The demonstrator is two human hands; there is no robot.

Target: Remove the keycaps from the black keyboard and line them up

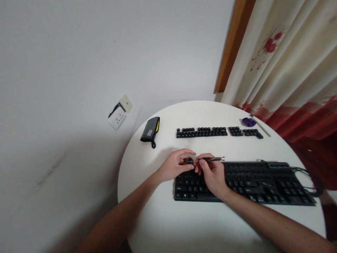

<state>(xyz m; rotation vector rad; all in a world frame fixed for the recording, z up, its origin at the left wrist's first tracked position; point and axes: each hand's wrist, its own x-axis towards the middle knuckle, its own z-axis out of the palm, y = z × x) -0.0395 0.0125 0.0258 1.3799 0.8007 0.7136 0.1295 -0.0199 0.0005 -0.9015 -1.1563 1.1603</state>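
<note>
My left hand (177, 164) is closed, thumb and fingers around a small black keycap (190, 161) above the upper left part of the keyboard. In my right hand (213, 175) is a slim keycap puller (212, 159), its thin wire end reaching to the keycap and its forked end sticking out to the right. Beneath both hands lies a black keyboard (259, 184); its upper left part is partly hidden by them. Its upper rows look bare of caps, though blur hides detail, while lower rows still carry keycaps.
Behind the keyboard, loose black keycaps (201, 133) lie in rows on the round white table (158, 218). A black pouch (150, 129) lies at left. A purple cloth (249, 122) and a thin pale stick (261, 125) lie at back right. The keyboard cable (310, 175) loops at the right edge.
</note>
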